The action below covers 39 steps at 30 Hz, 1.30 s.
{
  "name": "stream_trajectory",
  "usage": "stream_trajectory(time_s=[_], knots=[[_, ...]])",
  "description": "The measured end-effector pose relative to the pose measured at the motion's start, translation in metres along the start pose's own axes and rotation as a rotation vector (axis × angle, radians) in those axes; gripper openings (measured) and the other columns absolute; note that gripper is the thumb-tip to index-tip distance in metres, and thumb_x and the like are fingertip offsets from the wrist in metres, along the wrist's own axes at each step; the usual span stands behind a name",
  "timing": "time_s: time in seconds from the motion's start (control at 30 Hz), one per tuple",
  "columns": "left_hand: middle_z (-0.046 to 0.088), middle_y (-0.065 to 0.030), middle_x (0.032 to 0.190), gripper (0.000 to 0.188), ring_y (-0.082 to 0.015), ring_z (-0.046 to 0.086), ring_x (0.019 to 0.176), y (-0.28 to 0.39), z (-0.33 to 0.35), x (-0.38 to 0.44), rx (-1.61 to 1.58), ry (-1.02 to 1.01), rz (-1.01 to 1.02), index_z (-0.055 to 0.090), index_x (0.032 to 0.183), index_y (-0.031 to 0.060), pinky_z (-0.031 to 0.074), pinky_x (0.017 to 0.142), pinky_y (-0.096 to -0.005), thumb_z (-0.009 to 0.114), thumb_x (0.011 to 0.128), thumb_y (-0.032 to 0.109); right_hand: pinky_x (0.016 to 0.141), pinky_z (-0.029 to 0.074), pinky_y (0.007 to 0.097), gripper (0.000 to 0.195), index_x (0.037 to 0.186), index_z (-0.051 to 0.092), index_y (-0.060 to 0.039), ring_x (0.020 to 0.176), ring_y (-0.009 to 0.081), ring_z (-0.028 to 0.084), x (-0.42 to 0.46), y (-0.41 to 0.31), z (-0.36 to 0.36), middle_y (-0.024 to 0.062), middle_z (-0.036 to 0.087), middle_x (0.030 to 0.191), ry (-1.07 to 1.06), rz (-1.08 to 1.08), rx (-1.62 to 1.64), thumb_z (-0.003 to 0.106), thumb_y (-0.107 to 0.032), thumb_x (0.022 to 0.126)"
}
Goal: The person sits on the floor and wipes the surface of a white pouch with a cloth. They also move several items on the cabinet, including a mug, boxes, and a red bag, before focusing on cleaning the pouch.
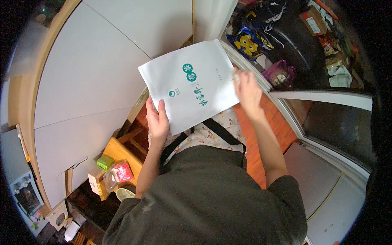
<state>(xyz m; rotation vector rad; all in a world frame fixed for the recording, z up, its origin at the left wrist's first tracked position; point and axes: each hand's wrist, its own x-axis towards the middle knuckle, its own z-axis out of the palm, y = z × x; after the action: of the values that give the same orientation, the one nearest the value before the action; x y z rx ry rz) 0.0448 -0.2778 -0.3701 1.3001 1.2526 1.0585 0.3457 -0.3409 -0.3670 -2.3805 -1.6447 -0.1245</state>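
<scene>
A large flat white bag or packet (183, 92) with green printed writing lies in front of my body, tilted, above my lap. My left hand (157, 118) pinches its lower left edge, with the thumb on top and the fingers underneath. My right hand (248, 88) is at the right edge, slightly blurred, with its fingers bent against a small pale thing that I cannot make out; whether it grips the packet cannot be told. Black straps (220, 131) lie across patterned light trousers (199, 139) below the packet.
At the lower left, a yellow wooden stool (133, 159) bears small boxes and a red packet (123, 171). White panels (82, 73) stand on the left. Beyond a white sliding-door frame (281, 95) at the right are a purple plastic bag (280, 75), a cardboard box (313, 22) and other bags.
</scene>
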Motion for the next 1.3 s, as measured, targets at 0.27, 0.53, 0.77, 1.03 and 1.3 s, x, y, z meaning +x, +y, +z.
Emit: stream_trajectory(time_s=[0.27,0.53,0.77,1.03,1.3], knots=[[0.063,-0.0182,0.109,0.049,-0.0159,0.063,0.089,0.010,-0.021,0.008,0.084,-0.042,-0.047,0.039,0.134,-0.0071,0.052,0.074,-0.0280,0.060,0.095,0.014,0.074,0.054,0.0369,0.036,0.118,0.058,-0.0142,0.090,0.0239,0.066,-0.010,0.082,-0.007,0.0119,0.060,0.107,-0.163,0.603,1.011,0.061,-0.038,0.092],[0.049,-0.0292,0.131,0.082,-0.0321,0.052,0.119,0.036,-0.014,0.011,0.953,0.034,0.400,0.025,0.145,-0.0030,0.041,0.101,-0.0439,0.074,0.081,0.014,0.092,0.045,0.0426,0.062,0.124,0.058,-0.0138,0.110,0.0318,0.058,-0.015,0.017,-0.030,0.0116,0.056,0.117,-0.373,0.228,0.731,0.071,-0.051,0.077],[0.025,-0.0141,0.156,0.066,-0.0353,0.021,0.144,0.067,0.078,0.023,0.985,-0.549,0.649,0.034,0.148,0.0119,0.020,0.112,-0.0598,0.057,0.091,0.037,0.084,0.047,0.0379,0.036,0.106,0.067,-0.0050,0.097,0.0300,0.062,-0.013,0.007,-0.030,0.0099,0.060,0.105,-0.270,0.174,0.755,0.060,-0.036,0.091],[0.034,-0.0123,0.153,0.065,-0.0314,0.033,0.140,0.068,0.059,-0.014,0.808,-0.927,0.373,0.035,0.147,0.0120,0.020,0.114,-0.0552,0.052,0.093,0.044,0.073,0.049,0.0425,0.030,0.097,0.066,-0.0049,0.083,0.0324,0.063,-0.017,0.005,-0.036,0.0106,0.059,0.099,-0.220,0.079,0.750,0.054,-0.032,0.095],[0.050,-0.0219,0.137,0.064,-0.0275,0.052,0.124,0.007,-0.050,0.077,0.364,0.007,-0.247,0.046,0.136,-0.0001,0.039,0.104,-0.0410,0.070,0.087,0.032,0.072,0.054,0.0342,0.015,0.093,0.063,-0.0101,0.088,0.0254,0.063,-0.024,-0.015,-0.052,0.0065,0.059,0.101,-0.024,-0.277,0.384,0.058,-0.023,0.088]])
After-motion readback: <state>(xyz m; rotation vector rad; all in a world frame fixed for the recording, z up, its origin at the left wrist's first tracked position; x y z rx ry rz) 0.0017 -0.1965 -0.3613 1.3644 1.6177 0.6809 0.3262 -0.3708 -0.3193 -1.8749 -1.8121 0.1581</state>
